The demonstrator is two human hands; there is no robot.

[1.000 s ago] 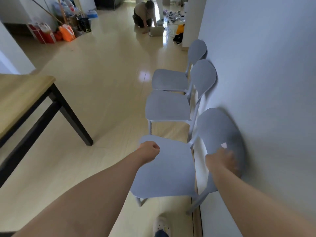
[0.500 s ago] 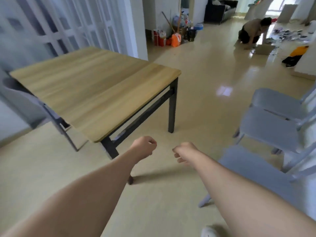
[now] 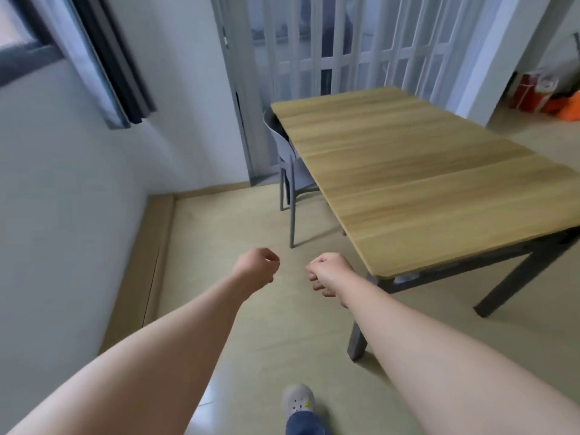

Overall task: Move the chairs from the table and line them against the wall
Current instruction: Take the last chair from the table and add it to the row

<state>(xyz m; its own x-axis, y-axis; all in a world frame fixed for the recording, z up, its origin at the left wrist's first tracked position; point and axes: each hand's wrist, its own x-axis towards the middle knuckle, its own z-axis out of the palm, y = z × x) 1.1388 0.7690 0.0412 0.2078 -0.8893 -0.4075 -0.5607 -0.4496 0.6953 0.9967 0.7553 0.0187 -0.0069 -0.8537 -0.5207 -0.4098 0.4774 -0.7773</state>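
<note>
One grey chair (image 3: pixel 286 158) stands tucked under the far left side of the wooden table (image 3: pixel 417 171), its seat mostly hidden by the tabletop. My left hand (image 3: pixel 257 269) and my right hand (image 3: pixel 329 276) float side by side over the floor, well short of the chair. Both are loosely curled into fists and hold nothing. The chairs lined along the wall are out of view.
A white wall (image 3: pixel 62 215) with a dark-framed window and curtain (image 3: pixel 103 61) runs along the left. A folding lattice door (image 3: pixel 345 45) closes the far end. The table's dark leg (image 3: pixel 357 340) stands near my right forearm. Red and orange bags (image 3: pixel 546 95) sit far right. My shoe (image 3: pixel 298 400) shows below.
My view has swung left, away from the row of chairs by the wall, toward the table's far side. My right hand let go of the chair back, and both hands now hang free.
</note>
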